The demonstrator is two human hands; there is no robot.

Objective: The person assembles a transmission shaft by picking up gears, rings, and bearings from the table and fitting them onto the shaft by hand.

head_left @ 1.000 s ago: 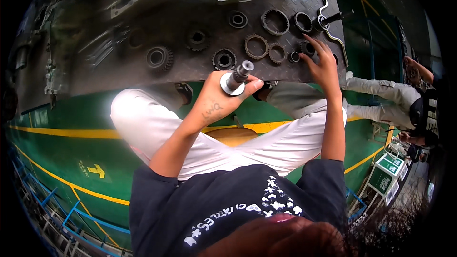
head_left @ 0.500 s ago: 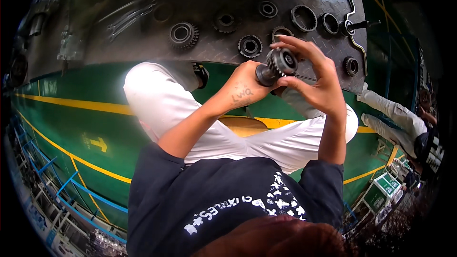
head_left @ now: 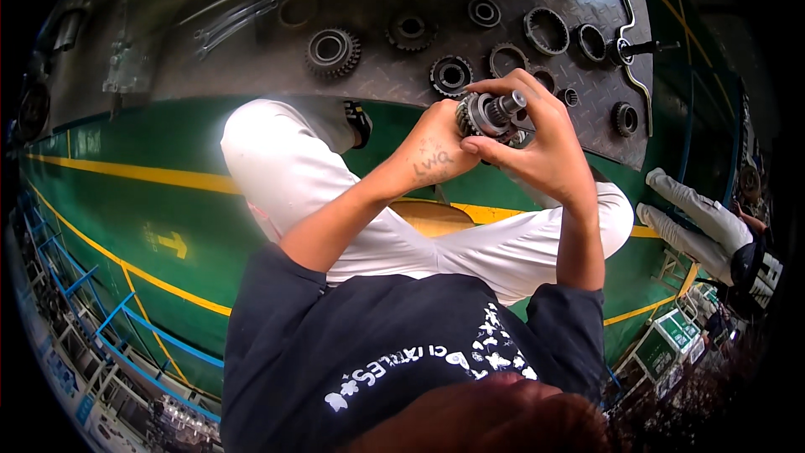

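Observation:
A dark metal gear shaft point(head_left: 489, 115) is held between my two hands, just off the near edge of the workbench. Its toothed gear lies against my left hand point(head_left: 434, 147), whose fingers are closed round it and partly hidden. The splined end points up and right, into the curve of my right hand point(head_left: 545, 138). My right thumb and fingers are bent round the shaft from the right. Just beyond my hands lie a toothed gear ring point(head_left: 451, 75) and a thin ring point(head_left: 508, 59), the latter close to my right fingers.
The dark steel workbench point(head_left: 226, 75) carries a large gear point(head_left: 333, 52), a bearing-like ring point(head_left: 484, 12), a toothed ring point(head_left: 546, 31) and a small gear point(head_left: 625, 118). A long-handled tool point(head_left: 622, 21) lies at the right edge. Another person's legs point(head_left: 700, 210) show at far right.
The gear shaft has been turned, so its splined end now faces up and right instead of the gear's face. My right hand has closed in slightly. The view has shifted a little.

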